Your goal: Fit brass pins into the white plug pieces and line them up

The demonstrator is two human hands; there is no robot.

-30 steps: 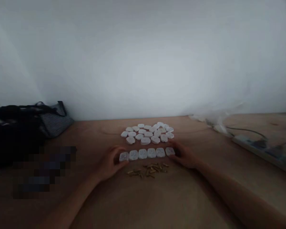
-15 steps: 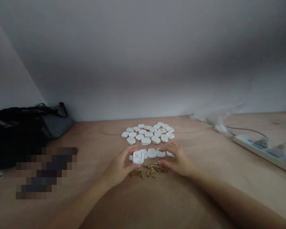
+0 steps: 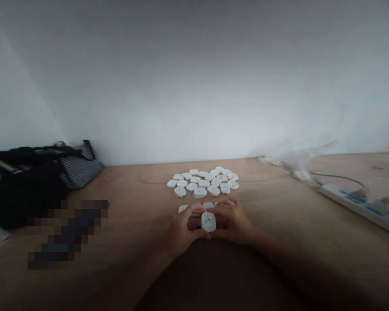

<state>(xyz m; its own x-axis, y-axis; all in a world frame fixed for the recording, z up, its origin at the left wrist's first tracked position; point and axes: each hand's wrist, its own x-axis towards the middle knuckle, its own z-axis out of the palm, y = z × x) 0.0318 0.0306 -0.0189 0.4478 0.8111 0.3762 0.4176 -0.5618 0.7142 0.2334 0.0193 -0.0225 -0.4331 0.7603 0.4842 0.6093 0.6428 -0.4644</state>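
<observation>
A white, rounded-square plastic piece [image 3: 208,222] with small marks or holes in its face is held up between my two hands, close to the front of the tabletop. My left hand [image 3: 185,226] pinches its left side with thumb and fingers. From the right, my right hand [image 3: 233,220] closes on the same piece, its fingertips meeting those of the left. Behind my hands a row of similar white pieces [image 3: 183,208] shows only in part. Farther back lies a cluster of several more white pieces [image 3: 200,192]. The small brass-coloured pieces are hidden behind my hands.
On the wooden tabletop [image 3: 136,207], a black bag with a striped part [image 3: 81,168] stands at the left, near a blurred-out dark object [image 3: 71,233]. At the right lie a power strip [image 3: 359,201] with plugs and clear plastic wrapping [image 3: 298,166]. A white wall [image 3: 194,108] rises behind.
My left hand has moved right and nearer with the white piece, and my right hand has moved left and taken hold of it too. The brass-coloured pieces have become covered from view.
</observation>
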